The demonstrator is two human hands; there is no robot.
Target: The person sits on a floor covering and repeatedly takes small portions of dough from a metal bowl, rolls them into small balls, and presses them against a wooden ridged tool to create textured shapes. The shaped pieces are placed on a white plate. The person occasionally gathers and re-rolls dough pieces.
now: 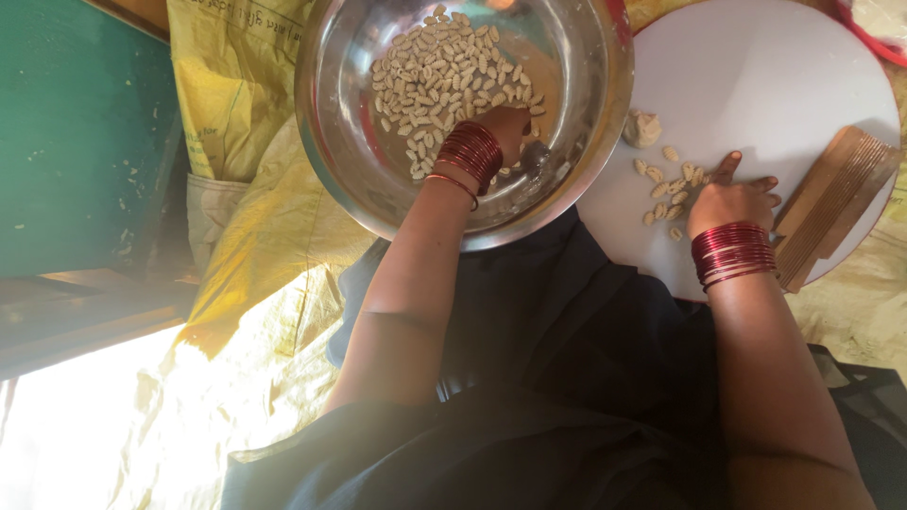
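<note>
Looking down from above, we are seeing a person's left hand (505, 127) reaching into a steel bowl (331, 123) at the upper middle of the frame, fingers curled down among the small pale shaped dough pieces (444, 66); we cannot tell whether it is grasping any. To the right, the right hand (732, 198) is resting released, fingers spread, on a round white board (784, 66), touching a loose cluster of finished pieces (666, 184). A small dough lump (642, 129) is sitting just above them, and a ridged wooden paddle (831, 203) is lying at the board's right edge. Yellow sacking (255, 283) is spreading underneath. Judging the step, we think sweeping gently, without squashing the ridges, is what matters.
</note>
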